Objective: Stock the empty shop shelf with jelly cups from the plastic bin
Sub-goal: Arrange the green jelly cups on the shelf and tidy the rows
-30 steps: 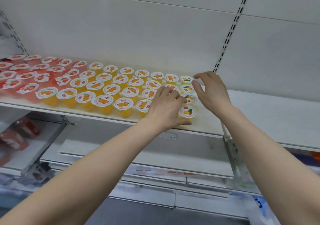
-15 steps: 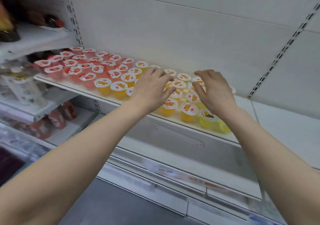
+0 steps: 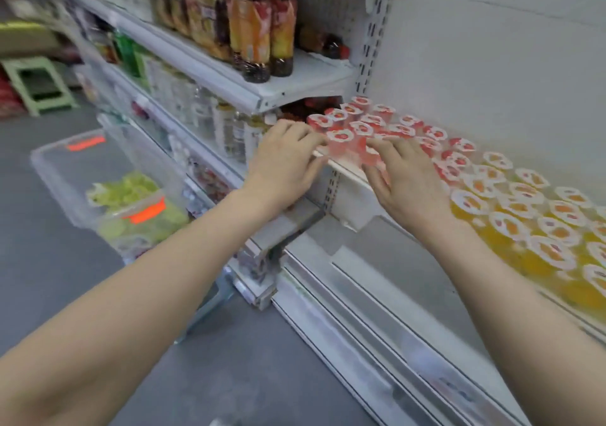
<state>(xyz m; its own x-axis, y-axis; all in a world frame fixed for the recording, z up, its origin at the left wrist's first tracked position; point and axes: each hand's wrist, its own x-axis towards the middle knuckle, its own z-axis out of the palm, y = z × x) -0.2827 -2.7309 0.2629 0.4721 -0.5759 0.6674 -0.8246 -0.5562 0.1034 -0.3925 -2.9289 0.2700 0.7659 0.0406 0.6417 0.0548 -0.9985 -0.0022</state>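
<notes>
Rows of jelly cups fill the white shelf point(image 3: 352, 173): red jelly cups point(image 3: 364, 127) at its left end, orange jelly cups point(image 3: 511, 225) further right. My left hand point(image 3: 285, 160) lies at the shelf's left corner, fingers stretched toward the front red cups. My right hand point(image 3: 403, 176) rests on the front red cups just right of it, fingers flat and spread. Neither hand grips a cup. On the floor at the left stands the clear plastic bin point(image 3: 65, 160) with green jelly cups point(image 3: 128, 192) inside.
The neighbouring shelf unit on the left carries bottles point(image 3: 259, 25) above and clear jars point(image 3: 226, 127) below. A green stool point(image 3: 42, 84) stands far left on the grey floor. Empty lower shelves point(image 3: 377, 261) jut out beneath my arms.
Both hands have slid left along the shelf, from the yellow and orange cups to the red cups at the left end. The view has swung left, bringing the bin and bottle shelves into sight.
</notes>
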